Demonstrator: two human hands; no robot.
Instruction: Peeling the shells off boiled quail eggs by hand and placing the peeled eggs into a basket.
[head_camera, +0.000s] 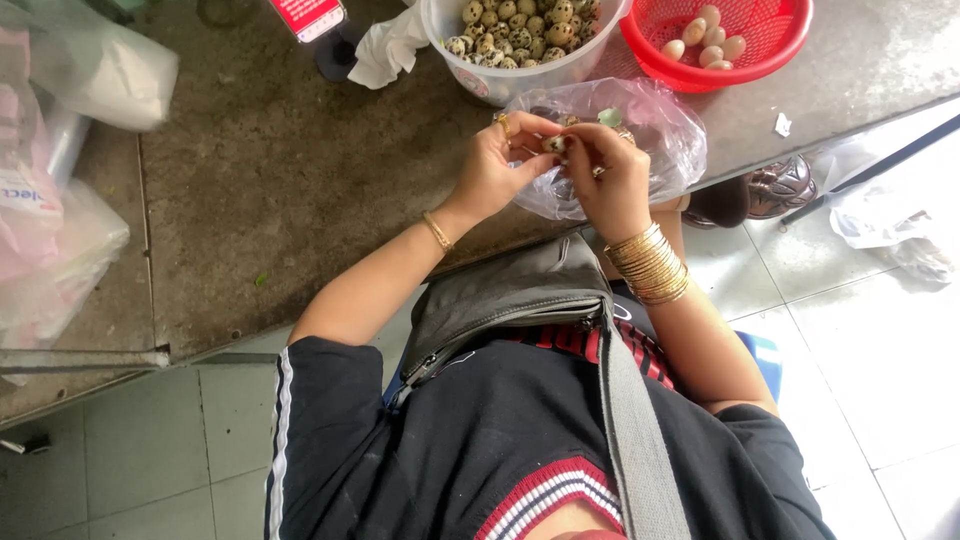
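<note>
Both hands, left hand (497, 165) and right hand (605, 180), pinch one speckled egg (555, 143) above the clear bag (660, 125); peel gently there.

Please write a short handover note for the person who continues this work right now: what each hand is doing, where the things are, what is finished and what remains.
Left hand and right hand: both pinch one speckled egg between the fingertips, above the clear plastic bag on the table.
White tub: many speckled eggs with shells on.
Red basket: a few pale, smooth eggs that look peeled.
Done: those few in the basket.
Left: the egg in hand and the tub's eggs.
</note>
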